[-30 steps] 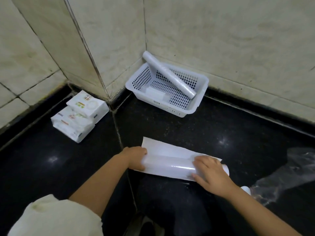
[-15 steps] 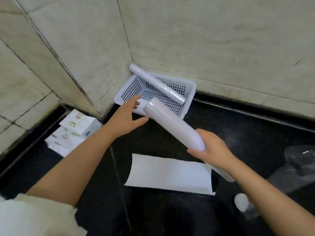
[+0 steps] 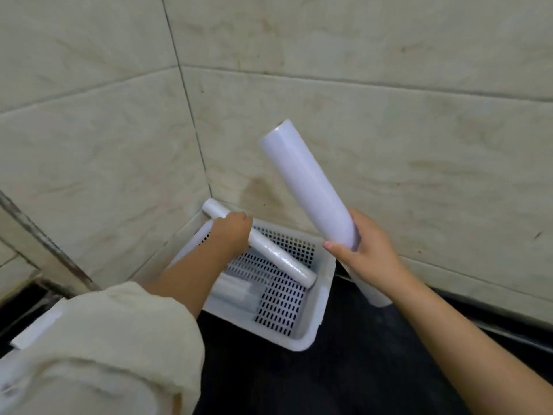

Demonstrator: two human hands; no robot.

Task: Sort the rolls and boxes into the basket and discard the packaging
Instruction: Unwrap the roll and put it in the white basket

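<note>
A white perforated basket (image 3: 311,327) stands on the black floor in the tiled corner. A thin white roll (image 3: 281,259) lies slanted across the basket, its upper end over the rim. My left hand (image 3: 230,235) is closed around that thin roll near its upper end. My right hand (image 3: 362,250) grips a thick white roll (image 3: 308,187) low on its length and holds it tilted up, above the basket's right side. A small clear-wrapped roll (image 3: 236,292) rests on the basket's bottom.
Cream tiled walls (image 3: 389,100) close in behind and to the left of the basket. Black floor (image 3: 344,378) extends in front. My pale sleeve (image 3: 104,348) fills the lower left and hides the floor there.
The view has moved in close over the basket. My right hand has raised the thick roll more upright, and my left hand has gone from the basket's rim to grasp the thin roll.
</note>
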